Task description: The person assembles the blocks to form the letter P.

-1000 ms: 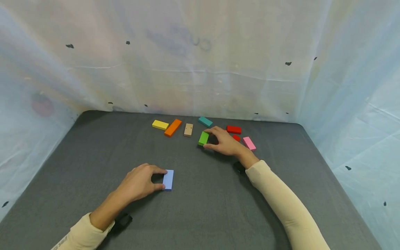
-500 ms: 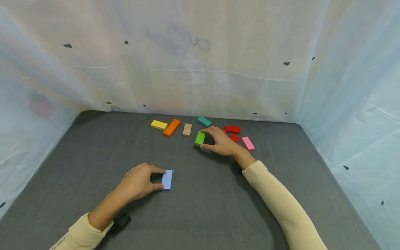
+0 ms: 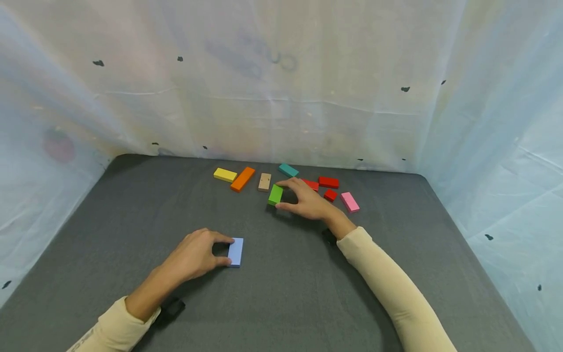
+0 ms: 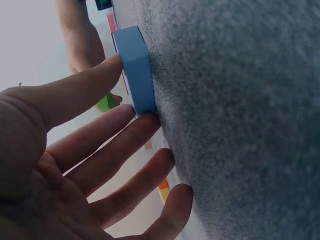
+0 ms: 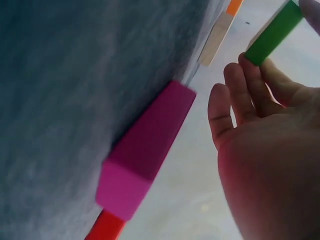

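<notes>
My left hand [image 3: 195, 256] pinches a light blue block [image 3: 235, 253] between thumb and fingers, the block lying flat on the dark grey cloth. In the left wrist view the thumb is on one side of this block [image 4: 136, 70] and the fingertips at its lower end, with the other fingers spread. Farther back, my right hand [image 3: 303, 199] grips a green block [image 3: 275, 194] by its ends. The right wrist view shows the green block [image 5: 275, 32] held off the cloth between thumb and fingertips. A plain wooden block [image 3: 265, 182] lies just beyond it.
Along the back lie a yellow block [image 3: 225, 175], an orange block [image 3: 243, 179] and a teal block [image 3: 288, 170]. Red blocks [image 3: 328, 182] and a pink block [image 3: 350, 202] lie beyond and right of the right hand. A pale curtain [image 3: 272, 98] hangs behind the table [image 3: 281, 303].
My right hand has carried the green block a little to the left, uncovering more of the red blocks behind it. The left hand and the light blue block have stayed in place.
</notes>
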Tool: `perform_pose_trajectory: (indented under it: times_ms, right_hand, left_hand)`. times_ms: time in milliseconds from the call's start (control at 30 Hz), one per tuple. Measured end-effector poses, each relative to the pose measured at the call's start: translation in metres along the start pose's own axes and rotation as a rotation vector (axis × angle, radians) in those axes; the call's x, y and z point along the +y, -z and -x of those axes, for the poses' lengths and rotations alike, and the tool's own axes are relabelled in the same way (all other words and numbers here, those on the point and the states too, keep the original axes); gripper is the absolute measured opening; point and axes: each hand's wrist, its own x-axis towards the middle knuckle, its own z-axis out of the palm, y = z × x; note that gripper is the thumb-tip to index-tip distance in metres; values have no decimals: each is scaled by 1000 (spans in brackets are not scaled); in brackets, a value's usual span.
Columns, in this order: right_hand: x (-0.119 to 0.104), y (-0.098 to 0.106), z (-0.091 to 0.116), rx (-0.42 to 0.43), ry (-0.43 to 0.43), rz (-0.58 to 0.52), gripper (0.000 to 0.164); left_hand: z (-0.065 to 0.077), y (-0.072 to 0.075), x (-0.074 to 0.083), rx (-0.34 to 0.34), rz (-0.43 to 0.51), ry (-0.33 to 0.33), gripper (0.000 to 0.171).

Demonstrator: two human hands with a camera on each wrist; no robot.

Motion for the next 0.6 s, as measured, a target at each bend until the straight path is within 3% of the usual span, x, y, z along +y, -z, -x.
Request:
perform_pose_trajectory:
  times_ms: [367, 600]
  right_hand:
    - [-10, -8, -3, 3, 48, 58, 65]
    - [-17, -13, -5, -5, 75, 154, 67]
  left_hand:
    - [1, -2, 0, 24, 11, -10, 40]
    - [3, -1, 1, 37, 9, -31, 39]
